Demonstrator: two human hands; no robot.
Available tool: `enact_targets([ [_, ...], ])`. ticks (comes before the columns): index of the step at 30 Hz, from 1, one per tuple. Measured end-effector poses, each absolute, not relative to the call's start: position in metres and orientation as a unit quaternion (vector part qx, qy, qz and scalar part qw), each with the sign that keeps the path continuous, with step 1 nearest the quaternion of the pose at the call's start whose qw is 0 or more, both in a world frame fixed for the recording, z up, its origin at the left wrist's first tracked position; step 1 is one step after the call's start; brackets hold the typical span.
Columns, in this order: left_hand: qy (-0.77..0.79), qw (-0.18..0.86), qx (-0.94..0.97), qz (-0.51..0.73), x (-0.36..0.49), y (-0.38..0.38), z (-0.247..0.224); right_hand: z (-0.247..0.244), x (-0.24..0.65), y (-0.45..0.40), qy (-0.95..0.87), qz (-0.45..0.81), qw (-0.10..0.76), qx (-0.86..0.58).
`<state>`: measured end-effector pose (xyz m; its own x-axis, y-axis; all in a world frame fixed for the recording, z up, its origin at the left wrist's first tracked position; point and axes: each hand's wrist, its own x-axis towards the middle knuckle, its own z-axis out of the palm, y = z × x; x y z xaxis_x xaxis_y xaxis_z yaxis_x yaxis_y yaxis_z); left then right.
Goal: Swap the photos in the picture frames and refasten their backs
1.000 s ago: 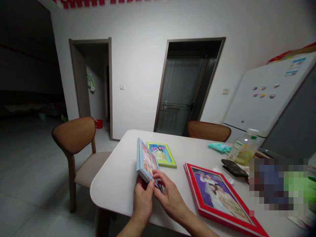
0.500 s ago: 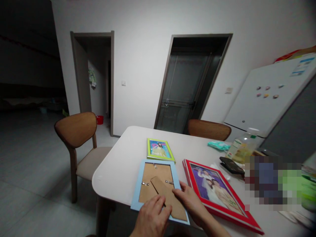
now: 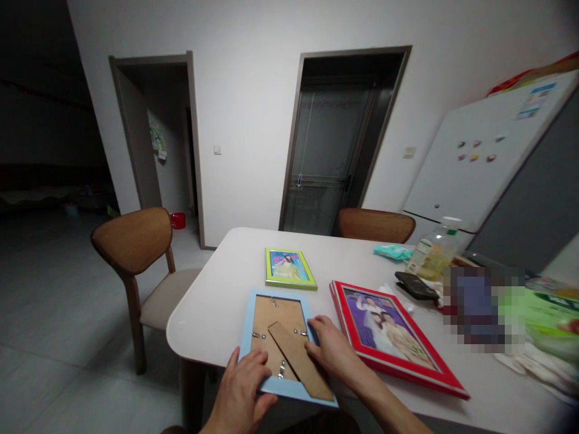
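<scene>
A light blue picture frame (image 3: pixel 246 328) lies face down at the table's near edge, its brown backing board (image 3: pixel 287 313) upward. Small metal clips show on its sides, and a slanted brown stand leg (image 3: pixel 301 361) lies across the board. My left hand (image 3: pixel 244 386) holds the lower left corner, fingers over the rim and thumb along the bottom edge. On the right edge, my right hand (image 3: pixel 335 352) grips the frame, with its thumb near the stand leg. Just beyond is a lime green picture frame (image 3: pixel 289 285) with a photo. To the right lies a larger red picture frame (image 3: pixel 407 367), photo up.
Right of the frames on the white table (image 3: pixel 212 301) are a black phone-like object (image 3: pixel 417 286), a plastic bottle (image 3: pixel 432 250), a teal packet (image 3: pixel 392 252) and a blurred-out patch. Wooden chairs stand at the left (image 3: pixel 133 241) and far side (image 3: pixel 377 226).
My left hand has moved left off the stand leg to the frame's lower left corner, uncovering the bottom clip. My right hand stays at the right edge. The view has shifted slightly.
</scene>
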<state>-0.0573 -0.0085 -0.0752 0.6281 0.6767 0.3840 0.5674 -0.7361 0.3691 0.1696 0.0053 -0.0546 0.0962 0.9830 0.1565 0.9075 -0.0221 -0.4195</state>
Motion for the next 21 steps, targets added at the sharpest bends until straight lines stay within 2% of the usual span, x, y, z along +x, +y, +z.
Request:
enact_targets([
  [11,0.368,0.152,0.879,0.262,-0.054,-0.007,-0.075,-0.051,0.161,0.021,-0.665,0.040,0.174,-0.725],
  [14,0.374,0.158,0.878,0.253,-0.054,-0.008,-0.074,-0.049,0.160,0.014,-0.673,0.022,0.190,-0.714],
  [17,0.378,0.165,0.875,0.253,-0.054,-0.009,-0.073,-0.044,0.155,0.002,-0.727,0.018,0.225,-0.648],
  [21,0.386,0.170,0.869,0.259,-0.052,-0.010,-0.071,-0.039,0.140,-0.009,-0.838,0.134,0.200,-0.490],
])
